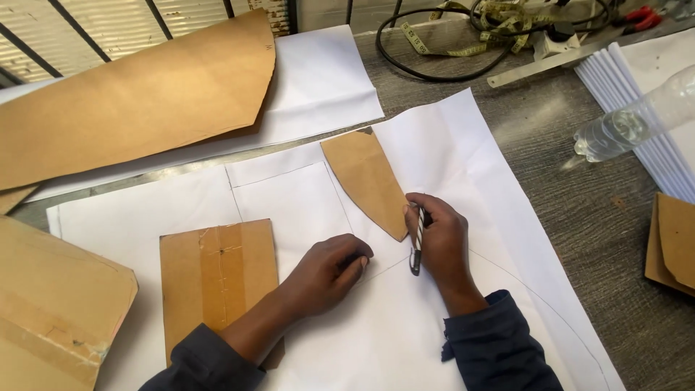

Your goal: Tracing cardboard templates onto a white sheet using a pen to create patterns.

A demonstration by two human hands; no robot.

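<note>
Right hand [440,242] grip clamped on striped pen [418,239], tip beside pointed cardboard template [368,181] just ahead, left hand [329,271] loosely curled, pressing white paper [434,137], taped cardboard rectangle [217,271] left, clear bottle [637,119] far right on counter [579,210]

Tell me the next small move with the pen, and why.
Probably run the pen in the right hand up along the curved cardboard template: its tip sits at the template's lower point, and the left hand presses the white paper flat beside it.
</note>
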